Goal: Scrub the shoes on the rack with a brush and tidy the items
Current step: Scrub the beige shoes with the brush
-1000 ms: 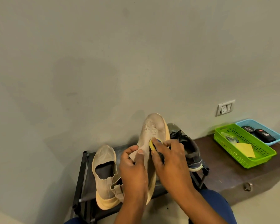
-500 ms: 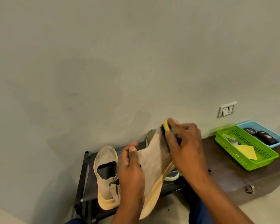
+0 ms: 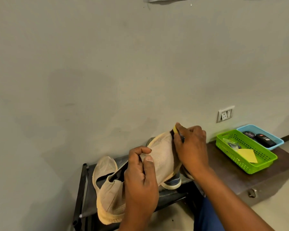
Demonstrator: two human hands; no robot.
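While my left hand pinches the beige shoe at its collar, my right hand clamps the brush on its toe. Below my fingers stands the black rack; right of them lie a brown ledge and green basket; beyond, a grey wall. The shoe now tilts flatter than half a second ago.

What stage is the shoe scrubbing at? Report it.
Nothing looks finished yet. In hand: the left hand holds a beige shoe while the right hand works a brush at its toe. Left: the other beige shoe and a dark shoe on the rack, then tidying.
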